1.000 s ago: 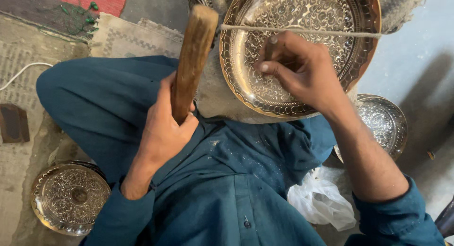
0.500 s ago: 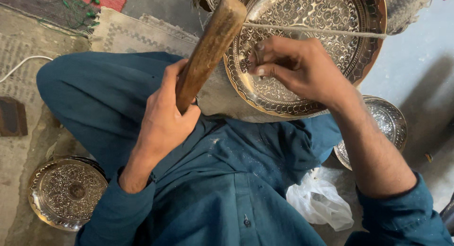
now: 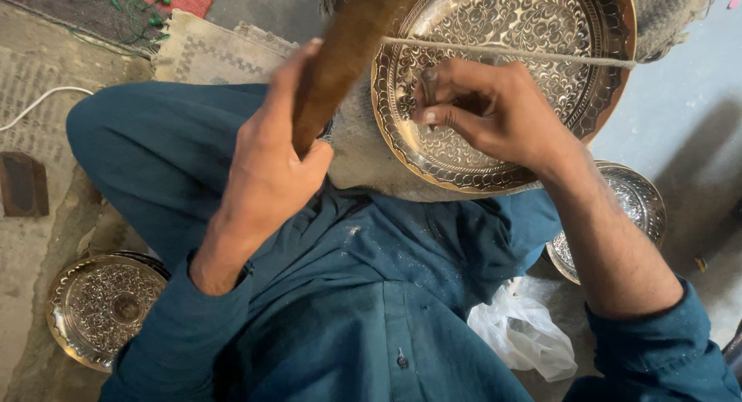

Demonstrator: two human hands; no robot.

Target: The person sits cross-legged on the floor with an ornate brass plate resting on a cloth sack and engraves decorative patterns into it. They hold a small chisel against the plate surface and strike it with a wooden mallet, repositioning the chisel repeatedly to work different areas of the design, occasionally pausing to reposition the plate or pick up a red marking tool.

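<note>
The left hand (image 3: 267, 170) has its fingers closed around a brown wooden stick (image 3: 348, 46). The stick is blurry, and its top end is cut off by the top edge of the picture. You cannot see what is at that end.

The right hand (image 3: 495, 116) rests on a big shiny plate (image 3: 541, 23) with tiny patterns all over it. Its fingers pinch a small dark metal tool (image 3: 429, 89). The tool stands on the plate, near the plate's left rim. Most of the tool is hidden inside the hand, so its tip is hard to make out.

The plate lies on a grey pad (image 3: 355, 147) at the person's lap. The top of the plate is cut off by the picture edge. A thin string (image 3: 541, 56) runs across the plate, just above the right hand.

The person wears blue clothes (image 3: 371, 294) and sits on the floor (image 3: 680, 124).

A second small plate (image 3: 104, 305) lies on the floor by the left elbow. A third plate (image 3: 638, 205) lies on the floor, partly hidden behind the right arm. A white plastic bag (image 3: 522, 332) lies just beside it. A white cord (image 3: 39, 104) lies on the floor at the left edge. A dark flat thing (image 3: 22, 184) is there too, but it is hard to tell what it is.
</note>
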